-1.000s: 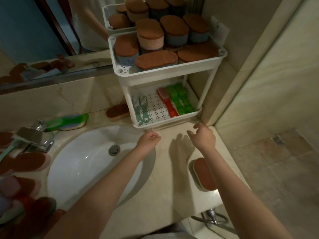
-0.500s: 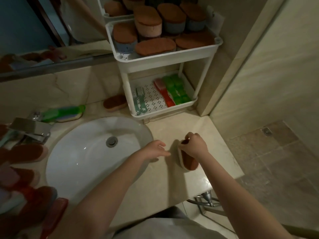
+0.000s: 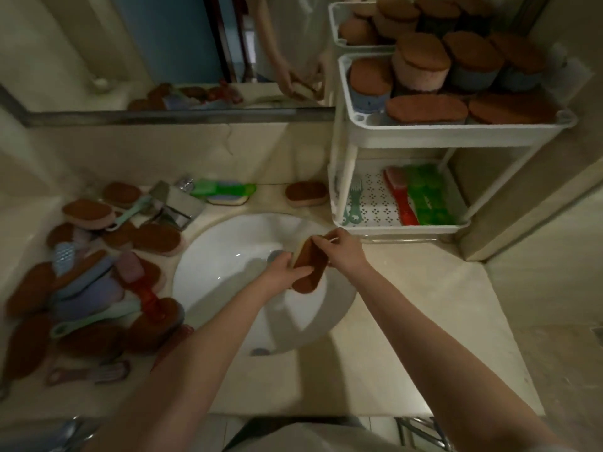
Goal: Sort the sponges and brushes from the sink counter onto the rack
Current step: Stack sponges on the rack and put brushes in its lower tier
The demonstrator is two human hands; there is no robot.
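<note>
Sponge [image 3: 308,269] over sink [image 3: 228,256], near rim; left hand [image 3: 280,275], right hand [image 3: 343,252] clamped on it.

sponge [image 3: 308,267]: brown-topped oval, tilted, over basin [image 3: 222,256] | rack [image 3: 456,131]: white, two-tier; stacked sponges [image 3: 424,109] above, brushes [image 3: 421,200] below

Left hand [image 3: 282,272], right hand [image 3: 342,251]: curled grip.

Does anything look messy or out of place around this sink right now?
Yes. Left of the sink, sponges and brushes lie in a jumbled, overlapping heap on the counter. One lone sponge sits beside the rack, and a green brush lies beside the faucet, all unsorted.
</note>
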